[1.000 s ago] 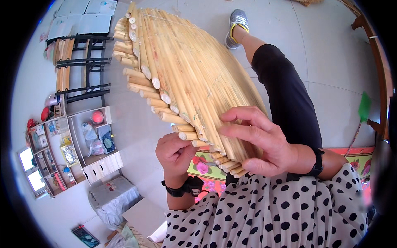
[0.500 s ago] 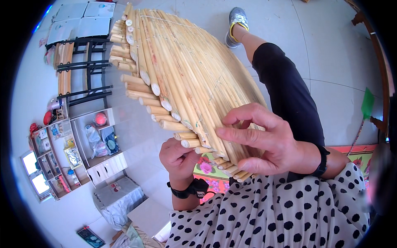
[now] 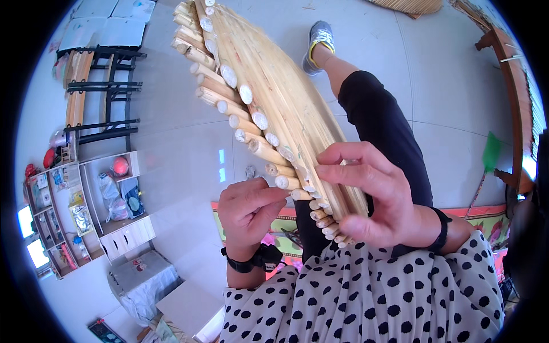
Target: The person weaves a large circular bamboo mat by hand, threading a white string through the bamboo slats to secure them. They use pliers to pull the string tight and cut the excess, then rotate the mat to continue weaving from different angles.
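Note:
A mat of pale plant stalks (image 3: 274, 74), stitched in two crossing layers, stands tilted in front of me. The cut ends of its stalks stick out in a row along the left side. My right hand (image 3: 372, 188) grips the near part, thumb by the lower edge and fingers on the upper face. My left hand (image 3: 251, 208) is closed in a pinch close to the stalk ends at the lower left. Whatever lies between those fingertips is too small to make out.
My leg in dark trousers (image 3: 386, 108) stretches forward over the tiled floor. Folded black-legged furniture (image 3: 108, 86) and shelves (image 3: 63, 211) stand at the left. A green fly swatter (image 3: 490, 151) and a wooden frame (image 3: 509, 86) are at the right. Another stalk piece (image 3: 412, 4) lies at the far edge.
The mat has tipped more edge-on, its stalk ends shifting right in view. My left hand has come out from partly behind the stalk ends. My right hand keeps its grip.

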Tool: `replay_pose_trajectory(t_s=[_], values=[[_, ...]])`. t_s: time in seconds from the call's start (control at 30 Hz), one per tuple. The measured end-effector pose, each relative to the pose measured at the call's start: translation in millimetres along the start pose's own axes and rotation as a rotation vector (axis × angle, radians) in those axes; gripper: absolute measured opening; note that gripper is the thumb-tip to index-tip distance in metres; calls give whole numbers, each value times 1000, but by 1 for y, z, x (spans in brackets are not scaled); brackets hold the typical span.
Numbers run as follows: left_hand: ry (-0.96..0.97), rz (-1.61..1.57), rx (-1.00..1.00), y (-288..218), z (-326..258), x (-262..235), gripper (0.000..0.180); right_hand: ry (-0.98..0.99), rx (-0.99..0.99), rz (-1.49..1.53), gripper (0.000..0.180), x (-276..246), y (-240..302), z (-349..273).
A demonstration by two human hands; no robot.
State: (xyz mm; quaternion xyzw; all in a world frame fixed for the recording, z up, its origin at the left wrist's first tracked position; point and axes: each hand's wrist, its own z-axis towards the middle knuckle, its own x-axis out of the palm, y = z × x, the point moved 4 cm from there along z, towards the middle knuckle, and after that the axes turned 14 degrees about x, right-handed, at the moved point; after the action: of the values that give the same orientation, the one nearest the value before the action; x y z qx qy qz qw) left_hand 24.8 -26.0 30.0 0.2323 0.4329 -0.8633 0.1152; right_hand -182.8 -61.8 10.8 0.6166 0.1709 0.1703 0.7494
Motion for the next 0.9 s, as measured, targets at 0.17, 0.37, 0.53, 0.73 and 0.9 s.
replay_pose_trajectory(t_s=[0.17,0.37,0.53,0.73,0.9], values=[[-7,-49,-8,2,7,6,18,-32,88,195,39,0,-9,3],[-51,-22,-87,5,-2,6,16,-49,170,357,43,6,-12,0],[-104,-55,-162,5,-4,9,16,-38,207,409,44,8,-14,-1],[-113,-38,-161,12,-14,6,15,-34,221,431,43,8,-15,-2],[-151,-91,-186,13,-15,8,18,-38,225,462,43,12,-15,-1]])
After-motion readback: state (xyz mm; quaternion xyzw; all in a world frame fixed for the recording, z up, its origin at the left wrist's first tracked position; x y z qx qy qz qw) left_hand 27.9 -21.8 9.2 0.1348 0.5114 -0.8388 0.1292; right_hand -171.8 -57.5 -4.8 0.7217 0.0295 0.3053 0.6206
